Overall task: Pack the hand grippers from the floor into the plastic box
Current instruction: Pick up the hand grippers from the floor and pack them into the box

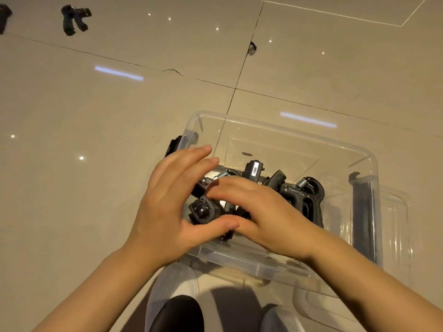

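A clear plastic box [282,130] stands on the tiled floor just ahead of my feet. Several black hand grippers [304,195] with metal springs lie piled in its near left part. My left hand [167,209] hovers over the box's left side with fingers straight and spread, holding nothing. My right hand [261,212] reaches in from the right, fingers extended over the pile; whether they touch a gripper is unclear. Between the two hands a gripper's round black knob [202,210] shows. One black hand gripper [73,19] lies on the floor far to the upper left.
Another dark object [4,16] is cut off at the left edge. The box's latch handles [362,212] are black. My grey shoes [172,291] stand right below the box. A chipped spot [252,47] marks a tile joint further off.
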A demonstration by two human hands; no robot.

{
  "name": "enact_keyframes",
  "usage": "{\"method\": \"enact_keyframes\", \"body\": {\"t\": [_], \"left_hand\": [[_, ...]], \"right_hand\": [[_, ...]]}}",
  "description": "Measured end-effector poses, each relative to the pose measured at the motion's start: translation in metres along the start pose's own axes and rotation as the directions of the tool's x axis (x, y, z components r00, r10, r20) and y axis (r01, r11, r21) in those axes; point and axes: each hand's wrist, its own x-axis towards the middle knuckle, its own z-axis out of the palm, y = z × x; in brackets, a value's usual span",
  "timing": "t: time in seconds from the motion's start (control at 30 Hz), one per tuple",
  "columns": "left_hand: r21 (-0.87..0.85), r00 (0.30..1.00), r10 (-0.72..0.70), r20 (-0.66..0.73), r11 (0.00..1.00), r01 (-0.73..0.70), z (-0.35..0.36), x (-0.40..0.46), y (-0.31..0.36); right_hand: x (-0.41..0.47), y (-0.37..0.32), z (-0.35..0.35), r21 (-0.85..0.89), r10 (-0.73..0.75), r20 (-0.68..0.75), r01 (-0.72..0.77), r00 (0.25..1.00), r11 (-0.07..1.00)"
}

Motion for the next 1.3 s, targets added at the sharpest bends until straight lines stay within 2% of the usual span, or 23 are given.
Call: {"method": "enact_keyframes", "body": {"t": [0.07, 0.13, 0.2, 0.27, 0.33, 0.4, 0.6, 0.77, 1.0, 1.13, 1.2, 1.3], "left_hand": [[0.050, 0.992, -0.091, 0.084, 0.995, 0.087, -0.004, -0.007, -0.009], [0.063, 0.956, -0.268, 0.119, 0.963, 0.262, -0.002, -0.018, -0.015], [0.123, 0.918, -0.380, 0.113, 0.922, 0.367, 0.004, -0.025, -0.017], [0.147, 0.913, -0.403, 0.067, 0.909, 0.390, 0.008, -0.027, -0.017], [0.136, 0.918, -0.396, 0.027, 0.911, 0.389, 0.009, -0.028, -0.017], [0.141, 0.926, -0.377, 0.011, 0.918, 0.371, 0.009, -0.029, -0.018], [0.158, 0.928, -0.372, 0.004, 0.917, 0.367, 0.011, -0.030, -0.018], [0.174, 0.923, -0.384, 0.015, 0.910, 0.376, 0.010, -0.030, -0.017], [0.178, 0.927, -0.376, 0.000, 0.912, 0.370, 0.011, -0.032, -0.018], [0.176, 0.929, -0.371, -0.003, 0.914, 0.366, 0.013, -0.032, -0.019], [0.178, 0.928, -0.372, -0.008, 0.913, 0.367, 0.013, -0.032, -0.019], [0.185, 0.931, -0.364, -0.009, 0.915, 0.359, 0.013, -0.032, -0.019]], "right_hand": [[0.000, 0.009, 0.002, -0.218, -0.088, -0.038, 0.078, 0.995, 0.973], [0.004, 0.024, 0.001, -0.399, -0.131, -0.018, 0.113, 0.991, 0.910], [0.009, 0.042, 0.001, -0.569, -0.169, 0.062, 0.174, 0.984, 0.803], [0.014, 0.056, 0.004, -0.654, -0.179, 0.212, 0.275, 0.961, 0.704], [0.018, 0.063, 0.010, -0.653, -0.130, 0.382, 0.367, 0.915, 0.663], [0.019, 0.063, 0.016, -0.664, -0.022, 0.481, 0.380, 0.877, 0.644], [0.021, 0.057, 0.017, -0.659, -0.009, 0.494, 0.381, 0.870, 0.649], [0.013, 0.052, 0.027, -0.622, 0.048, 0.505, 0.326, 0.862, 0.712], [-0.004, 0.063, 0.044, -0.642, -0.018, 0.349, 0.253, 0.937, 0.723], [-0.012, 0.060, 0.056, -0.596, 0.030, 0.200, 0.098, 0.979, 0.797], [-0.010, 0.060, 0.058, -0.555, 0.043, 0.187, 0.070, 0.981, 0.829], [-0.008, 0.056, 0.054, -0.526, -0.002, 0.223, 0.122, 0.975, 0.842]]}}
